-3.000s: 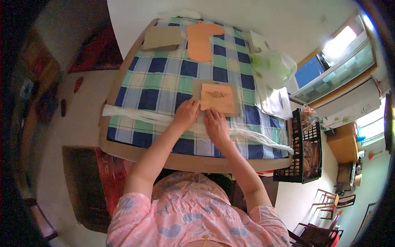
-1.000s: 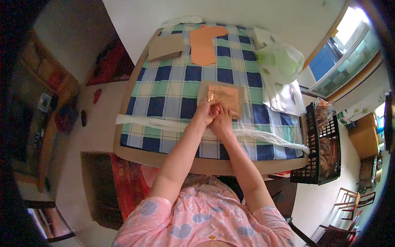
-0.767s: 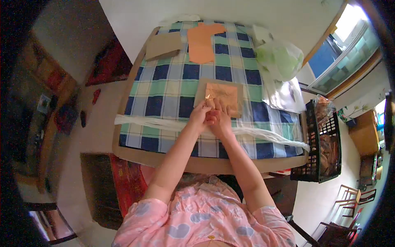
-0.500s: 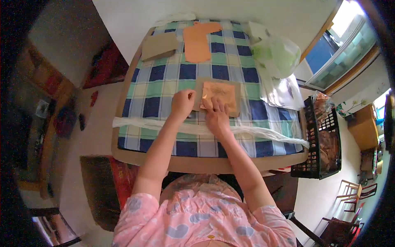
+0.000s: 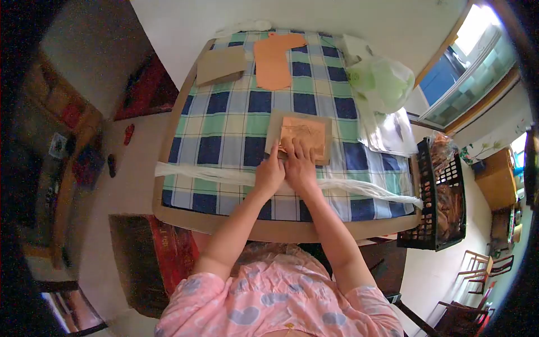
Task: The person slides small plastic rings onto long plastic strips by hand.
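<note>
A folded orange piece (image 5: 309,128) with faint dark print lies on a grey-brown board (image 5: 273,124) near the middle of the table. My right hand (image 5: 301,168) rests flat on its lower part, fingers spread. Beside it, my left hand (image 5: 270,173) touches the lower left edge with the index finger stretched out; its other fingers are partly hidden. Farther back lies a flat orange cut-out shape (image 5: 273,62), with a grey-brown board (image 5: 220,64) to its left.
A checked cloth (image 5: 224,126) covers the table. A twisted white plastic strip (image 5: 365,190) crosses its front. Clear plastic sheets (image 5: 387,132) and a green-white plastic bag (image 5: 387,84) lie at the right. A black crate (image 5: 425,219) with brown contents stands beyond the right edge.
My left hand has come down from its raised, closed position to the lower left edge of the folded piece, beside my right hand. My right hand stays on the piece.
</note>
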Demonstrator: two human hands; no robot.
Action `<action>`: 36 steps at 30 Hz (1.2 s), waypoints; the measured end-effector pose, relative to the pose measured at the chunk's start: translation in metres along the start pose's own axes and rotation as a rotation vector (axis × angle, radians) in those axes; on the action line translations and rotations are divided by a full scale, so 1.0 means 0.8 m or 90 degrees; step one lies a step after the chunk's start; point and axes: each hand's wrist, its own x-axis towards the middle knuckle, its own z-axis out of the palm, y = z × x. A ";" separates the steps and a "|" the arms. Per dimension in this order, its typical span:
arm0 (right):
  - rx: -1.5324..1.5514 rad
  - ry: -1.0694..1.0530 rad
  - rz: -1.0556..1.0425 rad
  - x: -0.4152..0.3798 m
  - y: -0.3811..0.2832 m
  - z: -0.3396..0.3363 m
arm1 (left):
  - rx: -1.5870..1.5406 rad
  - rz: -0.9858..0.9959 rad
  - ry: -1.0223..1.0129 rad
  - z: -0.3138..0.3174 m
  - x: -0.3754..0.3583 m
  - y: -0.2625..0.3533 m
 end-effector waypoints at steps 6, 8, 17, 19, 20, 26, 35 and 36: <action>-0.081 -0.087 0.028 0.001 0.002 0.003 | -0.926 -0.337 -0.300 -0.007 0.046 -0.006; -0.072 -0.073 0.019 0.001 0.007 0.010 | -1.105 -0.358 -0.262 0.004 0.053 0.009; -0.031 -0.072 0.027 0.003 0.008 0.010 | -1.241 -0.524 -0.254 0.034 0.083 0.005; -0.019 -0.079 0.027 0.001 0.005 0.002 | -1.239 -0.503 -0.270 0.033 0.084 -0.002; -0.009 -0.081 0.026 0.002 0.005 0.001 | -1.239 -0.493 -0.277 0.034 0.084 -0.005; -0.009 0.010 0.009 -0.003 0.010 0.020 | -1.001 -0.354 -0.152 -0.008 0.029 0.037; 0.025 0.074 -0.014 -0.002 -0.005 -0.009 | -0.050 0.220 0.057 -0.055 0.056 -0.001; 0.023 0.081 -0.017 0.001 -0.007 -0.012 | 0.034 0.328 0.118 -0.040 0.070 -0.016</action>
